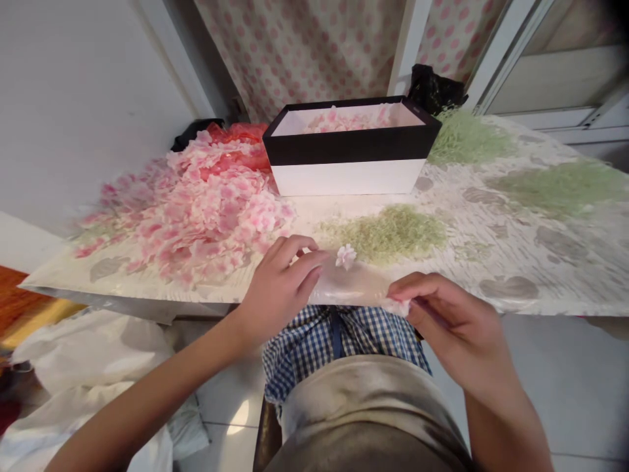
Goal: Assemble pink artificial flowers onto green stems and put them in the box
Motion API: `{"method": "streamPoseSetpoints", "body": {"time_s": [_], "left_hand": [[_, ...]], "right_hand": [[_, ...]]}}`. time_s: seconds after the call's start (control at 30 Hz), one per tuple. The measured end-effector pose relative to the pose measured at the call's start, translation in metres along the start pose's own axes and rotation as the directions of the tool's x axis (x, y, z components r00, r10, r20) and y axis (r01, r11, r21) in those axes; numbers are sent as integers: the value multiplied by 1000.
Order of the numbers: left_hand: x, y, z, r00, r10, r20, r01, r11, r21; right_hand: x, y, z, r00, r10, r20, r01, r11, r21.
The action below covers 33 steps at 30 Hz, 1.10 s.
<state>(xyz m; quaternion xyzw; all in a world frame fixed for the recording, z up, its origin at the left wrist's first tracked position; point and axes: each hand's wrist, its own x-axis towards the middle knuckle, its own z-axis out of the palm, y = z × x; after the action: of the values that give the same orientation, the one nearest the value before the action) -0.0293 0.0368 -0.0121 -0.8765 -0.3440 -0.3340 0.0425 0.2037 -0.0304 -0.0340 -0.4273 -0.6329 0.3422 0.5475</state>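
My right hand (442, 314) pinches a small pale pink flower (399, 306) at the table's front edge. My left hand (285, 278) is over the front of the table, fingers bent and a little apart, with nothing visible between them. Just right of its fingertips a small pale flower (346, 257) rests on the cloth. Behind that flower is a loose patch of thin green stems (400, 231). A large heap of pink petals or flowers (216, 210) spreads over the table's left side.
A black and white box (348, 177) holding pink flowers stands at the back centre. Green piles (466, 136) lie to its right, beside a black bag (435, 88). Red netting (240, 134) is behind the pink heap. White sacks (98, 367) are at the lower left.
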Motion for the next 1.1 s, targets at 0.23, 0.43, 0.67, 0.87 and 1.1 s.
{"method": "streamPoseSetpoints", "body": {"time_s": [0.23,0.43,0.67,0.87,1.1], "left_hand": [[20,-24,28,972,-31,234,55,994,-97],[34,-13,16,974,-179,142,217,917,-336],[38,25,-15,899,-312,309,439,660,-610],[26,44,-16,862,-335,380,505,504,-701],[21,51,-6,832,-359,424,548,412,-727]], "right_hand": [[1,3,-10,997,47,-62,-48,999,-10],[3,3,-13,999,-34,42,27,986,164],[2,-10,-8,997,-3,73,-12,977,214],[1,-12,0,965,-121,233,37,942,335],[2,1,12,897,-207,389,-72,801,594]]}}
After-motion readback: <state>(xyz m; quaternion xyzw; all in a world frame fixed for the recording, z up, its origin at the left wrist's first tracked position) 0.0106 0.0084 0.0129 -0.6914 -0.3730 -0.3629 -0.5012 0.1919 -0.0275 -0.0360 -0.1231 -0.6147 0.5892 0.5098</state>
